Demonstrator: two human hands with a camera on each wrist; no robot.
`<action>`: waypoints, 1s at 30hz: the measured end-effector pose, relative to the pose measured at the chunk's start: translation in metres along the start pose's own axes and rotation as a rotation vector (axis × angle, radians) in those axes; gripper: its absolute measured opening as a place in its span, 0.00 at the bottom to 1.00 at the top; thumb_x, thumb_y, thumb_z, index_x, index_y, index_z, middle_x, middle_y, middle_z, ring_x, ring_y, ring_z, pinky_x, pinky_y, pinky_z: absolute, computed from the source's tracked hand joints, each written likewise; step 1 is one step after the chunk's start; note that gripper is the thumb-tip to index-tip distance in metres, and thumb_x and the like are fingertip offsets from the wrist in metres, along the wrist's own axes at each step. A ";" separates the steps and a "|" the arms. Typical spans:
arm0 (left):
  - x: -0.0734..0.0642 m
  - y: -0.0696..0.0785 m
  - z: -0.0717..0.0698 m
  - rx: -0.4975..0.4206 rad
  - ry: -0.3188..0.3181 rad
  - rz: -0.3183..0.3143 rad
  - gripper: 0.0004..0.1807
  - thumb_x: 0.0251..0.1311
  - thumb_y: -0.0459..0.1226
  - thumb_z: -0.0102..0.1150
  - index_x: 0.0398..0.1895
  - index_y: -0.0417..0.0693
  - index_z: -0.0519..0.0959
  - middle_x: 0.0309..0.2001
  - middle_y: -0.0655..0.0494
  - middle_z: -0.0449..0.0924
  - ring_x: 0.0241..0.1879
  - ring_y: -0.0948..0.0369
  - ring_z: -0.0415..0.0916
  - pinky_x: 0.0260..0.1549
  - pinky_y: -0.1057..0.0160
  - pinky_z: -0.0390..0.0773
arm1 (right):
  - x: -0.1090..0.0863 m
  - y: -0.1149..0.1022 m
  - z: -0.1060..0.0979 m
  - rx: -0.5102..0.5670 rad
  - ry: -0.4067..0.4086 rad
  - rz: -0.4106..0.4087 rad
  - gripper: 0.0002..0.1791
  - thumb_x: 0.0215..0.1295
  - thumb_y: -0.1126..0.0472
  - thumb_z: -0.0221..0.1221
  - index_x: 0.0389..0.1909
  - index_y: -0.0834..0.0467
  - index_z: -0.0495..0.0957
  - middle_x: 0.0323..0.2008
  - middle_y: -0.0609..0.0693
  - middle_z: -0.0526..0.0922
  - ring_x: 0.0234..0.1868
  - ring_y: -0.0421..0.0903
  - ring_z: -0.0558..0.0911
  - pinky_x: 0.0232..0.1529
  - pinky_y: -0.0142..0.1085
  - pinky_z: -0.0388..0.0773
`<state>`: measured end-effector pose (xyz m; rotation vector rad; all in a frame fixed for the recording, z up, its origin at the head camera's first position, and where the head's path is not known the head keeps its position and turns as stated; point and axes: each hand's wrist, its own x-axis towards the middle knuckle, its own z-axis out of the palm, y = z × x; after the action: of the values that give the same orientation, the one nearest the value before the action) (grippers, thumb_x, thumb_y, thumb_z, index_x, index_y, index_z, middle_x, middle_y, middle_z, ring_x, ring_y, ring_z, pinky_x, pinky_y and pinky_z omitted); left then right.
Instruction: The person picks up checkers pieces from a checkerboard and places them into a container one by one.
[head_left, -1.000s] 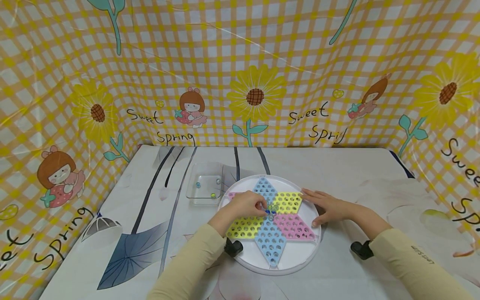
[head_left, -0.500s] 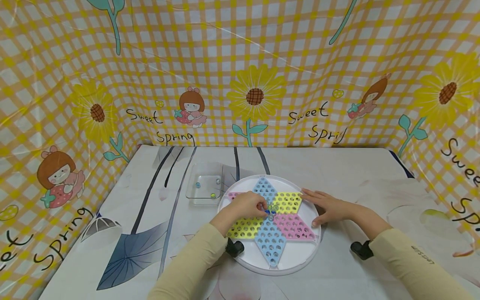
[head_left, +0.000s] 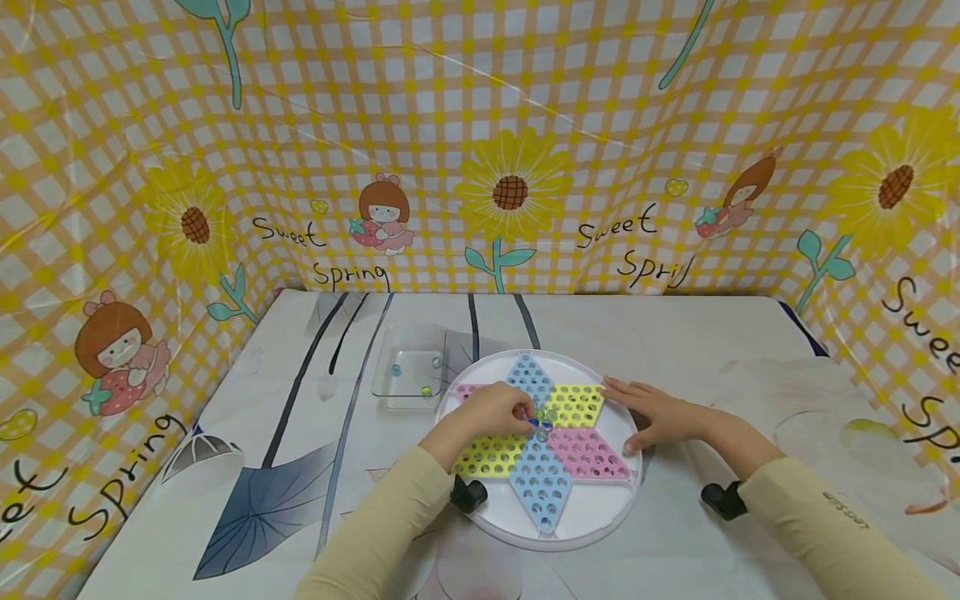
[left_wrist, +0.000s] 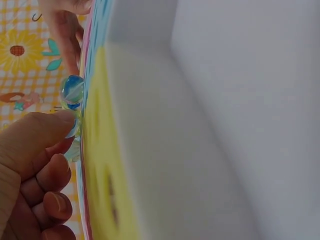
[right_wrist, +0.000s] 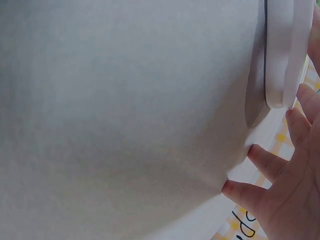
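Note:
A round white Chinese checkers board (head_left: 517, 521) with a blue, yellow and pink star lies in front of me. Over its middle, my left hand (head_left: 495, 407) pinches a glass marble (left_wrist: 75, 127) between thumb and forefinger, low against the holes; the thumb hides most of it. Right by these fingertips, several more marbles (head_left: 542, 433) cluster at the star's centre, clear with blue or yellow swirls. My right hand (head_left: 663, 415) rests spread at the board's right rim. In the right wrist view, some of its fingers (right_wrist: 267, 162) reach past the rim to the tabletop.
Left of the board stands a clear square plastic box (head_left: 408, 387) with 3 marbles in it. A patterned cloth covers the table (head_left: 720, 333). Behind it hangs a yellow checked curtain (head_left: 435, 108). Black wrist mounts (head_left: 468, 495) sit at both sleeves.

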<state>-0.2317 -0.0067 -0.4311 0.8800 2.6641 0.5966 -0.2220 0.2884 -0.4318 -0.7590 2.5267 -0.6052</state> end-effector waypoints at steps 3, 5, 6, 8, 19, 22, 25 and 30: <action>0.000 -0.001 -0.001 -0.007 0.004 0.013 0.07 0.53 0.44 0.63 0.34 0.54 0.81 0.24 0.66 0.72 0.24 0.70 0.66 0.26 0.74 0.65 | 0.000 0.001 0.000 0.002 -0.004 0.004 0.51 0.48 0.44 0.65 0.67 0.64 0.53 0.69 0.65 0.44 0.65 0.71 0.45 0.57 0.67 0.46; 0.000 -0.002 -0.003 0.001 0.006 0.026 0.08 0.53 0.44 0.63 0.34 0.54 0.81 0.24 0.66 0.72 0.24 0.70 0.66 0.26 0.74 0.66 | 0.000 0.001 0.000 -0.001 -0.005 0.006 0.50 0.48 0.44 0.65 0.67 0.63 0.53 0.69 0.65 0.44 0.65 0.71 0.45 0.57 0.68 0.46; 0.000 -0.002 -0.004 0.012 0.007 0.032 0.08 0.53 0.45 0.63 0.34 0.54 0.81 0.24 0.66 0.72 0.24 0.70 0.66 0.26 0.74 0.66 | 0.000 0.001 0.000 0.000 -0.004 0.009 0.51 0.48 0.43 0.65 0.67 0.63 0.53 0.69 0.65 0.44 0.65 0.71 0.44 0.57 0.68 0.46; 0.000 -0.002 -0.007 0.027 0.009 0.038 0.08 0.53 0.46 0.63 0.34 0.55 0.80 0.24 0.67 0.72 0.24 0.70 0.66 0.26 0.73 0.65 | 0.001 0.002 0.000 -0.002 -0.003 0.010 0.51 0.48 0.43 0.65 0.67 0.63 0.53 0.69 0.65 0.44 0.66 0.71 0.44 0.57 0.67 0.46; -0.001 -0.003 -0.020 -0.011 0.007 0.031 0.09 0.54 0.44 0.62 0.36 0.55 0.80 0.24 0.66 0.73 0.20 0.70 0.69 0.23 0.71 0.67 | 0.001 0.003 0.000 0.007 -0.009 0.027 0.51 0.48 0.43 0.64 0.68 0.63 0.52 0.69 0.64 0.43 0.66 0.70 0.44 0.57 0.67 0.45; 0.000 -0.003 -0.023 0.009 0.018 0.028 0.09 0.55 0.44 0.61 0.38 0.54 0.80 0.24 0.66 0.72 0.20 0.69 0.67 0.23 0.71 0.67 | 0.001 0.003 0.000 0.003 -0.010 0.021 0.51 0.48 0.43 0.64 0.68 0.63 0.52 0.69 0.65 0.44 0.66 0.71 0.44 0.57 0.67 0.45; 0.000 -0.004 -0.027 0.022 0.030 0.034 0.08 0.55 0.44 0.61 0.37 0.54 0.80 0.24 0.66 0.72 0.21 0.70 0.66 0.24 0.72 0.66 | 0.001 0.004 0.001 0.003 -0.010 0.016 0.51 0.48 0.43 0.64 0.67 0.64 0.52 0.69 0.65 0.44 0.66 0.71 0.44 0.57 0.67 0.45; -0.001 -0.004 -0.031 0.016 0.050 0.050 0.08 0.54 0.44 0.62 0.36 0.53 0.81 0.23 0.65 0.72 0.21 0.69 0.64 0.24 0.72 0.65 | 0.002 0.006 0.002 -0.004 -0.005 0.015 0.52 0.48 0.43 0.64 0.67 0.64 0.52 0.69 0.65 0.44 0.66 0.71 0.44 0.58 0.67 0.45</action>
<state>-0.2452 -0.0195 -0.4054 0.9513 2.7019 0.6182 -0.2244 0.2912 -0.4365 -0.7409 2.5277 -0.5922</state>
